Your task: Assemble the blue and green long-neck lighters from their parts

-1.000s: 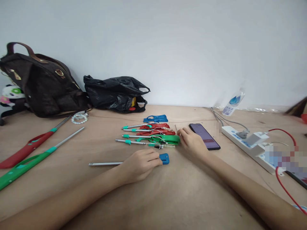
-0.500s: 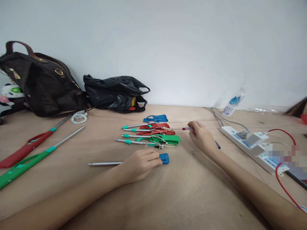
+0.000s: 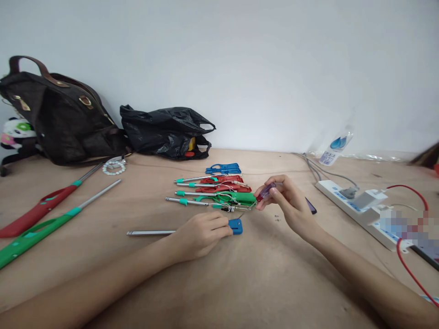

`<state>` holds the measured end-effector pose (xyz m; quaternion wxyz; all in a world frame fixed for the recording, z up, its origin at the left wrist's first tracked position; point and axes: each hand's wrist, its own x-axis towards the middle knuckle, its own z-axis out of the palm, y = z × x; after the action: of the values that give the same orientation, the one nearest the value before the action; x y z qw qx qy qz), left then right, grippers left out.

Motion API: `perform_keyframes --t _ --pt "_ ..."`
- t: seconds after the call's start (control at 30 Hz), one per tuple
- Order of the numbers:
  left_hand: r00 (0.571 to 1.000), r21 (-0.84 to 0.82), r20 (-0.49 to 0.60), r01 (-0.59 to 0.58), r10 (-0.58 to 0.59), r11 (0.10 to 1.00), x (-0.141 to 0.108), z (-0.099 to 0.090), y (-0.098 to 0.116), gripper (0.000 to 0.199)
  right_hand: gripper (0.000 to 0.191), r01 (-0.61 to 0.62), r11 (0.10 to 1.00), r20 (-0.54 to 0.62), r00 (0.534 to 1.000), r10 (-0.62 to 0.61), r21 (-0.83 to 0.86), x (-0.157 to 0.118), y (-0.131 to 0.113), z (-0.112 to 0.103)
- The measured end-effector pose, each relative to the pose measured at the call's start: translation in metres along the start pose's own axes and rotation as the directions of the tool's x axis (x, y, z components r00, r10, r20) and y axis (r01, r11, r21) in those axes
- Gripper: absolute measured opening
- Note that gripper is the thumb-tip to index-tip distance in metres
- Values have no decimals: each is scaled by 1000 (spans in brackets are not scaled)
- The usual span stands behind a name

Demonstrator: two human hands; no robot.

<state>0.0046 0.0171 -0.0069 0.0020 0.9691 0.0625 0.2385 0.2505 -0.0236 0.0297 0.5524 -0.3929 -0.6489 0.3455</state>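
Watching remotely, I see the left hand (image 3: 206, 233) grasping the blue lighter (image 3: 236, 226) on the table (image 3: 219, 292), the right hand (image 3: 291, 203) pinching a screwdriver (image 3: 266, 192), its shaft slanting towards the lighter's end. A loose hold could, I judge, let the tip skid into the left hand, and a careless brush could scatter the small loose bits (image 3: 277, 216). Black plastic bag (image 3: 161, 132) gapes, something yellow and red at its mouth.

A home-like workspace on a table (image 3: 260, 288) is indicated by a bag (image 3: 65, 125), plush panda (image 3: 18, 130) and disassembled lighters (image 3: 244, 198).
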Motion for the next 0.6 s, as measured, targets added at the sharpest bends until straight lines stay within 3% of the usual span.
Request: perform_keyframes --t 0.6 --pt "1000 8 -13 -12 12 1000 1 -1 0 28 24 29 997 57 998 -25 -75 -3 4 -3"
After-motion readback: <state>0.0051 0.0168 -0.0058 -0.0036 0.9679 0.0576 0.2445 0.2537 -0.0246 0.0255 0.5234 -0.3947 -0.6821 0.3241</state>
